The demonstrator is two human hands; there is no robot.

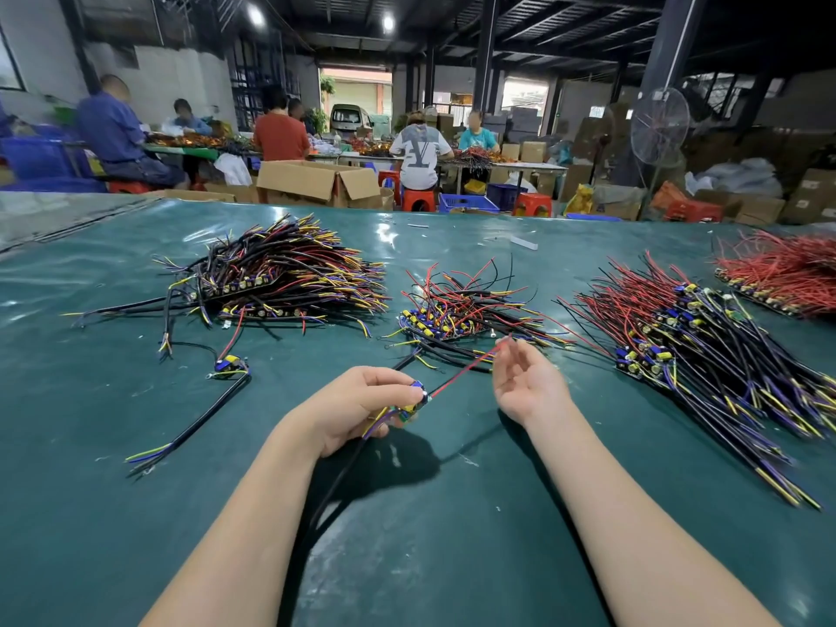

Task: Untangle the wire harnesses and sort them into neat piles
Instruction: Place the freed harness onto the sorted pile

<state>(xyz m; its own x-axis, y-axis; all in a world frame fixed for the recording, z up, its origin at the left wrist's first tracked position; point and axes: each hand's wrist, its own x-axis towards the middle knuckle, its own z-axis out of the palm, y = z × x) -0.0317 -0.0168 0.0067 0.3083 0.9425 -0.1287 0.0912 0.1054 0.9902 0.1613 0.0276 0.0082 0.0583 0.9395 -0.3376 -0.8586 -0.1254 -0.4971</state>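
My left hand (357, 402) grips one wire harness (414, 402) by its small blue and yellow board, above the green table (452, 513). Its black cable hangs down toward me. A red wire (461, 373) runs from the board up to my right hand (524, 382), which pinches the wire's tip between thumb and forefinger, palm up. Just beyond my hands lies a small tangled pile (461, 310) of harnesses. A large stacked pile (289, 273) sits at the left, and a long fanned pile (687, 350) at the right.
A single loose harness (226, 368) lies on the table to the left of my hands. A heap of red wires (787, 273) is at the far right. Beyond the table are cardboard boxes (316, 181), stools, a standing fan (658, 126) and several seated people.
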